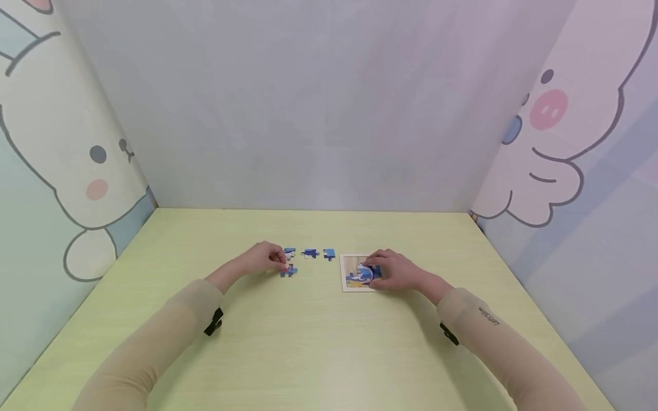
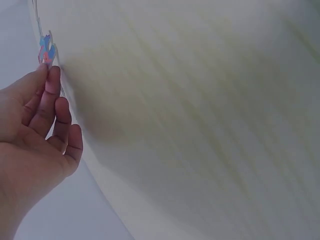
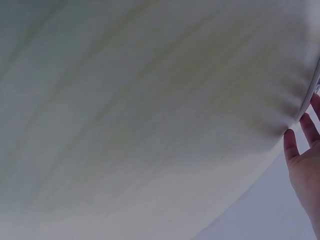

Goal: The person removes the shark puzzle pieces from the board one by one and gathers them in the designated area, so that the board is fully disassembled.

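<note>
In the head view my left hand [image 1: 263, 258] is at the left end of a small group of jigsaw pieces. Its thumb and forefinger pinch a pink and blue jigsaw piece [image 2: 47, 48], seen at the fingertips in the left wrist view, while the other fingers curl loosely. Over the right side of a wood-framed puzzle tray [image 1: 354, 289] lies my right hand [image 1: 397, 272], its fingers spread across the tray and hiding part of it. Blue and yellow pieces [image 1: 362, 275] partly fill the tray. Only the fingers of the right hand [image 3: 307, 150] and a sliver of the tray edge show in the right wrist view.
Behind the left hand, a white and blue piece [image 1: 290, 252], a dark blue piece [image 1: 310, 253] and a light blue piece [image 1: 329, 253] lie in a row on the pale yellow table [image 1: 319, 342]. A grey wall [image 1: 319, 125] rises at the table's far edge.
</note>
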The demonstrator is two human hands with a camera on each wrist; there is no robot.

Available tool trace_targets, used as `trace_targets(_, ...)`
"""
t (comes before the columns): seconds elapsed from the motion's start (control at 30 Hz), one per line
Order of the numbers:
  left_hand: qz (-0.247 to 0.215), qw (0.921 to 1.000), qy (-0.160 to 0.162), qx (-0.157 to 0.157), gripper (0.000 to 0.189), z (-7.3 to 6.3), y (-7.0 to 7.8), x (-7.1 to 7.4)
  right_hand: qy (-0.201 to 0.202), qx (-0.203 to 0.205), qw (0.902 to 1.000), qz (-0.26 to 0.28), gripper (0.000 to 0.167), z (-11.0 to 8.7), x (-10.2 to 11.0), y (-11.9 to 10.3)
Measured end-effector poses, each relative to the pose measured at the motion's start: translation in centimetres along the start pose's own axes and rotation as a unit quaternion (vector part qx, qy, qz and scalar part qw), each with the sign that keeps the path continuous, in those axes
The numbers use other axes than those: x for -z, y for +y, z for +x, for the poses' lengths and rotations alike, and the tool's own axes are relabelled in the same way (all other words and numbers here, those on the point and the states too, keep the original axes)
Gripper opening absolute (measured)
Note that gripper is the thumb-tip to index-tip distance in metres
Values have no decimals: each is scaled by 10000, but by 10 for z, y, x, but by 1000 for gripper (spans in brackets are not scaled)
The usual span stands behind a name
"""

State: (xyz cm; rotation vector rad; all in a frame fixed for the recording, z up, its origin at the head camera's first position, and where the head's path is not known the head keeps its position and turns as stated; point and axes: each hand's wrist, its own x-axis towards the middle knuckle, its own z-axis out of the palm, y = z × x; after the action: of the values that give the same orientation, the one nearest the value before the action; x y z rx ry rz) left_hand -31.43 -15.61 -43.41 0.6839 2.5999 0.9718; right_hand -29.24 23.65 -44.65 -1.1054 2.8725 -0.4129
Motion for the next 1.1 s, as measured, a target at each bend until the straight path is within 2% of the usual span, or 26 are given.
trace_targets(0.37,291,9995,110,83,4,6,-4,1,-123,43,9999,-45,51,0,0,5)
trace_targets(0.47,394,9991,150,-43,5,9,0,1,-154,17,9999,36,53,0,2,3)
trace_targets(0.57,411,9987,194,-216,6,13,12,1,-190,-31,9998,113,53,1,3,2)
trace_targets(0.73,342,9978,246,-514,6,20,41,-2,-204,-229,9993,218,53,0,3,2)
trace_targets(0.93,519,9950,293,-797,6,34,70,-13,-211,-606,9973,370,50,-2,1,1)
trace_targets(1.1,486,9938,266,-968,10,47,88,-25,-194,-623,9972,371,46,-2,2,0)
